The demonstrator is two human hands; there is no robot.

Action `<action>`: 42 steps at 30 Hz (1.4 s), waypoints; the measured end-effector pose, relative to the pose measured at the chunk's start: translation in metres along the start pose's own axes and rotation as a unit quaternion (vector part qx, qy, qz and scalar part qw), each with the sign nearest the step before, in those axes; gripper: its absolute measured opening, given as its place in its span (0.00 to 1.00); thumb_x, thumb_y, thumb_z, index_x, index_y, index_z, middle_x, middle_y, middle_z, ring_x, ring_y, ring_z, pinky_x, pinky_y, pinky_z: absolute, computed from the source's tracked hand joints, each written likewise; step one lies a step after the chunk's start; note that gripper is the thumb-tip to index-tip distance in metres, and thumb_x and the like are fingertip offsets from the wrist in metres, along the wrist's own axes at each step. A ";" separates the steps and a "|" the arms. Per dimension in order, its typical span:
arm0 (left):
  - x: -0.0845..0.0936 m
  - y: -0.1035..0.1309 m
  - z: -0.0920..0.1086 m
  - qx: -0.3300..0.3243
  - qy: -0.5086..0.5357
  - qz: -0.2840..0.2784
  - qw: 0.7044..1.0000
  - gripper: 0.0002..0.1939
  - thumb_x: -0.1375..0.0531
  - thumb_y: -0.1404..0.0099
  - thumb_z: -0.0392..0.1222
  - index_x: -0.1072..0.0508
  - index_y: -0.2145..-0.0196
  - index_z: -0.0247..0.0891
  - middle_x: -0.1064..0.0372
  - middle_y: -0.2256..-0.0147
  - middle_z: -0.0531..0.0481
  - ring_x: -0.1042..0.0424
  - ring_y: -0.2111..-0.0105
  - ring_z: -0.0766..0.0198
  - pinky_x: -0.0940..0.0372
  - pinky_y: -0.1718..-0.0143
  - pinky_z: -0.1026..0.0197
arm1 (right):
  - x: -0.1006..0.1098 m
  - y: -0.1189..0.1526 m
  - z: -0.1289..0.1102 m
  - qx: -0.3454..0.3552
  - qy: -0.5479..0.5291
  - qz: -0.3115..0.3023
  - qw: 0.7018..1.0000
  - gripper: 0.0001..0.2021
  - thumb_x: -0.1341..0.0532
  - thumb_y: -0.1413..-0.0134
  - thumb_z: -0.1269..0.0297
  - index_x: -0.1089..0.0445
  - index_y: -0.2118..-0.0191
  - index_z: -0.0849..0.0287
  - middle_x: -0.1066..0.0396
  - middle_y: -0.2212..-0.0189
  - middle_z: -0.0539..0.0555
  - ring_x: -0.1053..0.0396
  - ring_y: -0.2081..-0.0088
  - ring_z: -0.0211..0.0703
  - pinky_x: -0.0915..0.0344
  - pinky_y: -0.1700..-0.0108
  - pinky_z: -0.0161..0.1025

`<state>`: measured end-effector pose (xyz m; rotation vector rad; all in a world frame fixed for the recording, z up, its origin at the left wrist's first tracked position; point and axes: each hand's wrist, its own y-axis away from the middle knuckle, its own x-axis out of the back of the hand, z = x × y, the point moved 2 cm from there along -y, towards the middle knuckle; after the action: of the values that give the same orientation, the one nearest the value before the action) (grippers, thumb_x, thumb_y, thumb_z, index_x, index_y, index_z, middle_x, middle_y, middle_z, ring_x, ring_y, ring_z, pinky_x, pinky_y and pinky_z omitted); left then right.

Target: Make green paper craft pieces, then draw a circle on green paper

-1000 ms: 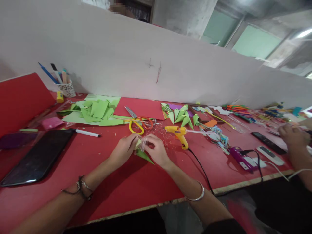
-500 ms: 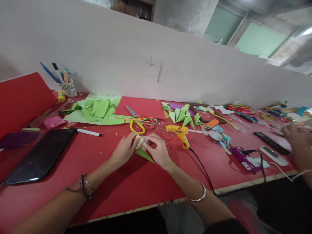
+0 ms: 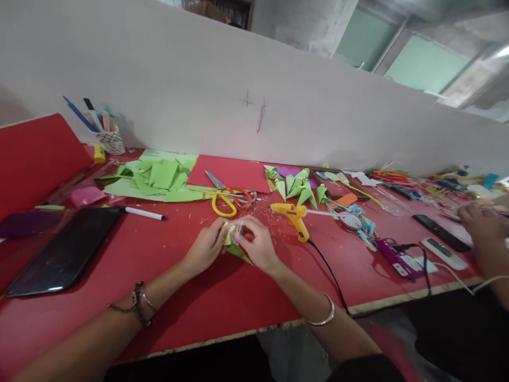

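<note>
Over the red table my left hand (image 3: 204,245) pinches a small pale yellow crumpled piece (image 3: 229,233) at the top of a green paper cone (image 3: 240,254). The cone's tip points down to the right. My right hand (image 3: 259,243) is closed on a clear plastic strip (image 3: 238,231), held against the yellow piece; it may be tape or film. The fingers hide part of both. Just beyond my hands lie scissors (image 3: 224,209) with yellow and orange handles. To the right rests a yellow glue gun (image 3: 294,217) with a clear glue stick in it.
Green paper pieces (image 3: 161,178) are heaped at the back left, and finished green cones (image 3: 296,187) at the back right. A black phone (image 3: 67,249), a marker (image 3: 143,213) and a purple power strip (image 3: 400,258) lie around. Another person's hand (image 3: 483,223) is far right.
My hands stay together at nearly the same spot. The yellow piece and clear strip have shifted slightly between my fingers, and the camera view has moved a little.
</note>
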<state>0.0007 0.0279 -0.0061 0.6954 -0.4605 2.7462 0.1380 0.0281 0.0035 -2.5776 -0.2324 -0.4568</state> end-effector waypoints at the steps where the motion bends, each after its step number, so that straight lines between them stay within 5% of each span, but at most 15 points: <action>1: 0.000 0.000 0.000 -0.001 0.000 -0.002 1.000 0.13 0.58 0.35 0.44 0.42 0.73 0.39 0.42 0.84 0.59 0.40 0.83 0.70 0.45 0.77 0.68 | 0.000 0.000 -0.001 0.007 0.016 -0.003 1.000 0.04 0.44 0.51 0.69 0.32 0.67 0.59 0.35 0.70 0.51 0.36 0.67 0.38 0.39 0.65 0.34; 7: 0.001 -0.001 -0.001 -0.008 0.010 -0.010 1.000 0.13 0.58 0.35 0.44 0.41 0.72 0.38 0.44 0.84 0.59 0.42 0.83 0.70 0.46 0.78 0.68 | 0.000 0.000 -0.003 0.017 0.017 0.000 1.000 0.05 0.46 0.49 0.68 0.34 0.71 0.59 0.37 0.72 0.50 0.38 0.69 0.36 0.40 0.67 0.33; 14: 0.005 -0.003 -0.003 0.025 0.020 0.023 0.999 0.13 0.58 0.36 0.45 0.42 0.73 0.38 0.45 0.85 0.60 0.45 0.85 0.71 0.47 0.80 0.68 | 0.011 -0.005 0.005 -0.047 -0.096 0.097 0.990 0.08 0.45 0.48 0.65 0.30 0.67 0.57 0.35 0.68 0.52 0.35 0.66 0.38 0.37 0.67 0.33; 26: 0.008 -0.004 -0.004 0.027 0.017 0.021 0.999 0.14 0.58 0.36 0.46 0.41 0.72 0.38 0.45 0.85 0.60 0.45 0.85 0.71 0.47 0.79 0.68 | 0.007 -0.006 0.014 -0.109 -0.174 0.057 0.977 0.06 0.41 0.54 0.64 0.31 0.68 0.58 0.31 0.70 0.51 0.34 0.69 0.38 0.36 0.65 0.36; 31: 0.010 -0.003 -0.001 0.014 0.002 0.019 1.000 0.13 0.57 0.36 0.46 0.41 0.73 0.38 0.44 0.84 0.60 0.44 0.84 0.71 0.47 0.79 0.68 | 0.009 -0.006 0.012 -0.077 -0.128 0.062 0.987 0.03 0.40 0.57 0.68 0.35 0.72 0.59 0.35 0.75 0.48 0.36 0.72 0.35 0.38 0.67 0.34; 42: 0.011 -0.003 -0.003 0.023 0.013 0.019 0.999 0.14 0.56 0.36 0.47 0.41 0.73 0.38 0.45 0.85 0.60 0.44 0.84 0.71 0.47 0.79 0.68 | 0.012 -0.004 0.011 -0.088 -0.088 0.059 0.990 0.08 0.45 0.49 0.60 0.38 0.73 0.58 0.40 0.82 0.46 0.39 0.79 0.33 0.41 0.75 0.32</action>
<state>-0.0083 0.0335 -0.0022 0.6686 -0.4098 2.8069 0.1509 0.0378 0.0008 -2.7879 -0.1019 -0.2142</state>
